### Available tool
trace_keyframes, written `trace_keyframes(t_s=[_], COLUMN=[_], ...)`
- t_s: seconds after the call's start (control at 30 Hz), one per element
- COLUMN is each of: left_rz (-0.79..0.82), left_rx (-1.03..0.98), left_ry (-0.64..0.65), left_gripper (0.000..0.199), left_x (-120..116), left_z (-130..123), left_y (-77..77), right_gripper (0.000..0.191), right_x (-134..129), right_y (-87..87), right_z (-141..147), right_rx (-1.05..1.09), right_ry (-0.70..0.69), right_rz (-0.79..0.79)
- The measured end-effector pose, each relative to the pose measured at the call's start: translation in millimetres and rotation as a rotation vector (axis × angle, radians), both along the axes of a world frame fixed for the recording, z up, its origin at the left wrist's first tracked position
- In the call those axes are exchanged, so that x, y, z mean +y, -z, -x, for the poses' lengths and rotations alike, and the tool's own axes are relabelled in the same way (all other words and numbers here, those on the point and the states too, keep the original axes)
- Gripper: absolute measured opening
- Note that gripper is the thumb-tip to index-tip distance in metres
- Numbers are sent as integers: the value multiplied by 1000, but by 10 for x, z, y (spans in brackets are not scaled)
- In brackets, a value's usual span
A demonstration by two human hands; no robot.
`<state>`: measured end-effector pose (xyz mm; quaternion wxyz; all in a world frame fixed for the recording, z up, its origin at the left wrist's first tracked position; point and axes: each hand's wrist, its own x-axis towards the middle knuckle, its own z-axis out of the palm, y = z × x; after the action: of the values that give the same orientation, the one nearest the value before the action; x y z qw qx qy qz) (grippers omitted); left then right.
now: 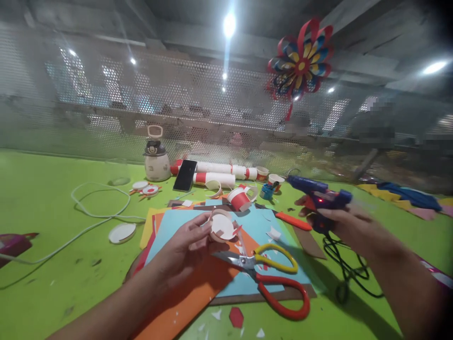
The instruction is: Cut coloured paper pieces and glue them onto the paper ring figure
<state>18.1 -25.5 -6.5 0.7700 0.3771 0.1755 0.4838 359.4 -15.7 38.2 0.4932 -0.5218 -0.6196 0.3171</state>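
Forearms [123,297] nearest. Left hand [189,241] pinches small paper cup [222,226] by its side, over coloured sheets [170,222] on the worktop [63,278]; right hand [336,222] grips blue glue gun [307,185] by the handle. Cup likely light, crushable: hold softly near rim. Gun looks rigid; avoid nozzle. Cup's round, white inside; outer wall mostly hidden, can't judge colour.

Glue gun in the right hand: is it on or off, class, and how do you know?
On, it appears: a red light glows on the glue gun in the right hand.
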Motion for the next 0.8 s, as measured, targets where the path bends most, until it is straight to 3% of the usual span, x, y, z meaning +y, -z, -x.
trace_keyframes(t_s=[0.07,0.23,0.47,0.6,0.8], left_rz=[-12,-37,-59,-42,-1], left_rx=[14,26,20,32,99], left_ry=[-3,-49,-3,2,-45], left_gripper=[31,37,37,35,37], left_x=[1,7,10,1,-18], left_z=[6,10,-37,-59,-69], left_y=[-5,-26,-7,-1,17], right_gripper=[30,39,33,34,32], right_x=[-174,-438,-543,-520,-513], right_y=[-128,-254,-92,-94,-67], right_z=[213,627,848,956,973], right_rx=[59,-379,-773,-807,-814], right_ry=[-138,-293,-194,-219,-191], right_rz=[84,12,-245,-358,-338])
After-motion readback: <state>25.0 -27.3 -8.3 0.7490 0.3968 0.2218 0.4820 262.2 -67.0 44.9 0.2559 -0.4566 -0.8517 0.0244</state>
